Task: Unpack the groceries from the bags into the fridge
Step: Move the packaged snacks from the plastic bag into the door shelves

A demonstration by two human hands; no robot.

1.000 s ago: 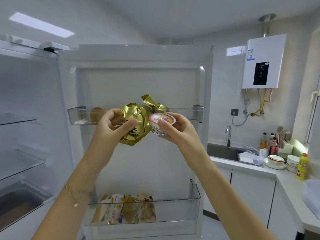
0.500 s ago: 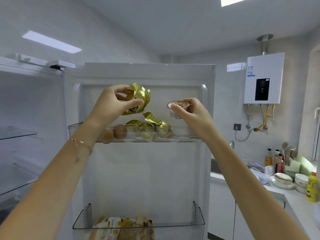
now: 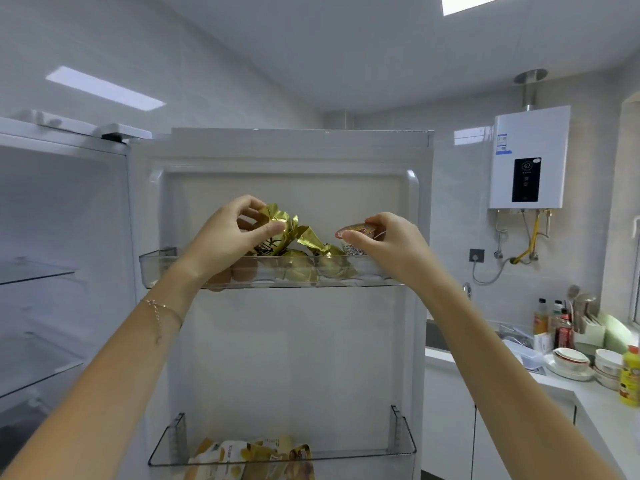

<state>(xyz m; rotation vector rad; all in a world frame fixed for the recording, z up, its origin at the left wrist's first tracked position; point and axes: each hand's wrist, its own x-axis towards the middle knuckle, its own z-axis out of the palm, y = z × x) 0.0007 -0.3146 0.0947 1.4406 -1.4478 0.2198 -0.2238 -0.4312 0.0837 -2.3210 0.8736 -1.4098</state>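
The fridge door point(image 3: 294, 341) stands open in front of me. My left hand point(image 3: 228, 233) grips a crumpled gold foil packet point(image 3: 277, 233) just above the upper door shelf point(image 3: 152, 268). My right hand point(image 3: 388, 240) pinches a small sealed cup point(image 3: 353, 239) by its rim at the right part of the same shelf. More gold-wrapped packets point(image 3: 311, 265) and brown eggs point(image 3: 242, 273) lie in that shelf. The lower door shelf point(image 3: 401, 448) holds several yellow snack packs point(image 3: 249, 459).
The fridge interior with glass shelves point(image 3: 34, 275) is on the left. A white counter point(image 3: 588, 396) on the right carries bowls point(image 3: 571, 358), bottles point(image 3: 554, 323) and a yellow bottle point(image 3: 630, 375). A white water heater point(image 3: 526, 157) hangs on the wall above.
Both hands have come down from above the upper door shelf to its rim, bringing the gold packet and the cup with them.
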